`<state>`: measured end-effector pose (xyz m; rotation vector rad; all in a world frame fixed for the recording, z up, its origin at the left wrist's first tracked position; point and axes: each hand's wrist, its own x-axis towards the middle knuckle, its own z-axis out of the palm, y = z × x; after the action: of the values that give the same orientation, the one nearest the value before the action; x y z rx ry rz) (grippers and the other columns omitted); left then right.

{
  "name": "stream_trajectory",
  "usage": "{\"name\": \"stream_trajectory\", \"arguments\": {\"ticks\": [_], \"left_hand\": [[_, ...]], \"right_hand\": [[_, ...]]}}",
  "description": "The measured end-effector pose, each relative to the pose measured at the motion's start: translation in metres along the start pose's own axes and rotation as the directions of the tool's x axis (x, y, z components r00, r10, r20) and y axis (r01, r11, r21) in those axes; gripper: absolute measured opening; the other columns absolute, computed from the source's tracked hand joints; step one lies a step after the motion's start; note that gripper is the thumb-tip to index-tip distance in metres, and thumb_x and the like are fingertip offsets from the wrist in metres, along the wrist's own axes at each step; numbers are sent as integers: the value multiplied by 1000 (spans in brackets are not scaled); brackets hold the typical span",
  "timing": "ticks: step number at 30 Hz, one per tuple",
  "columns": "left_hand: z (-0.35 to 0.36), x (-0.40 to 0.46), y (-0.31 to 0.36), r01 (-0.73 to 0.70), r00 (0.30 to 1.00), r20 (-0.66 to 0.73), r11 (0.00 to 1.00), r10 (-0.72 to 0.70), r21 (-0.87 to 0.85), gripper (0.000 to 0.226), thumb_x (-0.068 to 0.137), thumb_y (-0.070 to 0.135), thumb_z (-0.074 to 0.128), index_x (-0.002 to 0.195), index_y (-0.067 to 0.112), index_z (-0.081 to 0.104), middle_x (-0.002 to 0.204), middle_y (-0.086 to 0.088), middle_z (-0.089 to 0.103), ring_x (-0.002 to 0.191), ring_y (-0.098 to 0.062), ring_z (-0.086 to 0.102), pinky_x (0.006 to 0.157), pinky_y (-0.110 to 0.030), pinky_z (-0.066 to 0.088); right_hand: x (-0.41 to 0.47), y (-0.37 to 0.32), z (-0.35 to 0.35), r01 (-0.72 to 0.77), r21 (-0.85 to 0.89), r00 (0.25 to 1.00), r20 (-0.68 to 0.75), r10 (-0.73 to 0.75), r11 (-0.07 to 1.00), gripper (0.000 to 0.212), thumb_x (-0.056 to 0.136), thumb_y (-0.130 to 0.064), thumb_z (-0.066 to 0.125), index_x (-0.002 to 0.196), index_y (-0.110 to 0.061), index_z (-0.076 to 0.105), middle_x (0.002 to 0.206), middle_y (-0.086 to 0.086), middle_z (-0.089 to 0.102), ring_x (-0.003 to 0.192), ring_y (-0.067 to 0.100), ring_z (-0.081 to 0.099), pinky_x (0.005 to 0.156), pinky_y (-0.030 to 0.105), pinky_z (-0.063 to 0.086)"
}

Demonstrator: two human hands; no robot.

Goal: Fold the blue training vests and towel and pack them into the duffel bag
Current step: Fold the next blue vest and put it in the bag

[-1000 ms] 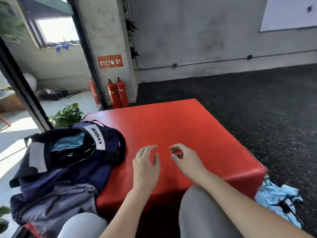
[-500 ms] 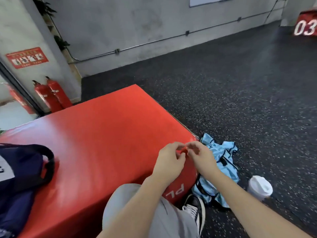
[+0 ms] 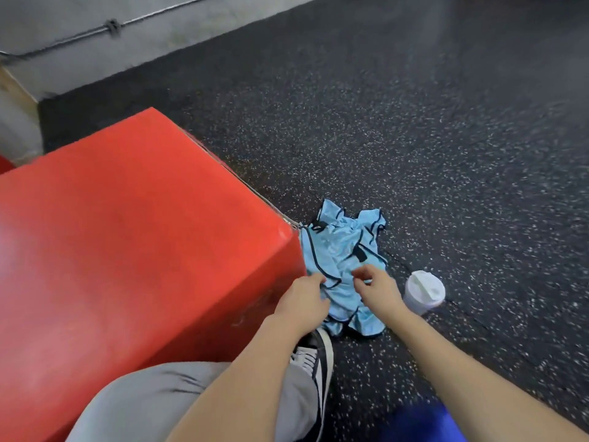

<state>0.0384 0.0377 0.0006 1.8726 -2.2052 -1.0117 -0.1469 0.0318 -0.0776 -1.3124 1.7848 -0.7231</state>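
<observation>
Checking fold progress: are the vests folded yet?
No. The vests lie crumpled on the floor beside the red box, trim twisted and layers bunched.

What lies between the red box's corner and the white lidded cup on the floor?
The crumpled blue vests lie there in the head view, heaped on the speckled floor against the red box, with the cup just beyond them.

Training vests: light blue, dark-trimmed, crumpled in a heap on the floor against the red box's corner.
</observation>
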Motion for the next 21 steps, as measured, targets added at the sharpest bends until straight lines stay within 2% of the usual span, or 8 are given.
{"name": "stream_trajectory", "arguments": {"ticks": [4,8,12,15,17,19,21], "left_hand": [[22,25,-13,47,998,31,999,-46,-21,43,93,21,57,136,22,53,107,-7,64,96,-28,61,75,-33,49],[41,46,-24,125,992,34,991,-124,-39,48,92,23,58,139,27,49,117,-6,64,106,-30,61,87,-37,52],[57,71,-29,188,982,34,976,-185,-109,50,92,26,60,141,28,49,122,-3,62,110,-28,61,92,-36,51],[67,89,-33,229,974,39,960,-225,-163,52,92,28,61,142,29,48,123,-3,62,111,-27,60,92,-34,50],[73,97,-34,249,968,49,953,-244,-175,53,92,28,61,143,30,47,125,-4,62,113,-27,59,91,-33,49],[80,102,-37,267,964,51,946,-262,-186,52,91,28,60,142,31,48,122,-4,63,111,-27,59,92,-33,50],[84,102,-39,279,960,56,941,-273,-191,48,91,28,60,138,32,51,117,-3,64,109,-27,60,90,-34,51]], "right_hand": [[24,25,13,-54,-43,997,51,56,998,18,96,-18,61,113,-17,67,100,-5,65,100,19,65,83,28,46],[46,36,29,-63,-85,993,93,71,994,22,96,-18,60,116,-13,67,105,-2,67,98,17,63,87,29,48],[70,38,46,-83,-112,991,96,94,990,22,95,-21,60,115,-13,64,91,-1,65,83,20,63,73,31,49],[86,39,58,-89,-127,988,115,103,988,24,93,-25,64,116,-16,62,88,-2,64,85,21,64,76,33,51],[95,42,66,-63,-186,987,137,89,981,26,92,-25,66,116,-16,61,84,-3,62,83,21,64,73,34,51],[101,46,74,-7,-271,986,161,52,963,30,90,-25,68,118,-16,61,91,-1,62,86,21,63,70,33,47],[106,49,79,34,-352,986,164,26,935,31,90,-26,67,119,-18,61,109,4,61,98,24,62,74,33,46]]}}
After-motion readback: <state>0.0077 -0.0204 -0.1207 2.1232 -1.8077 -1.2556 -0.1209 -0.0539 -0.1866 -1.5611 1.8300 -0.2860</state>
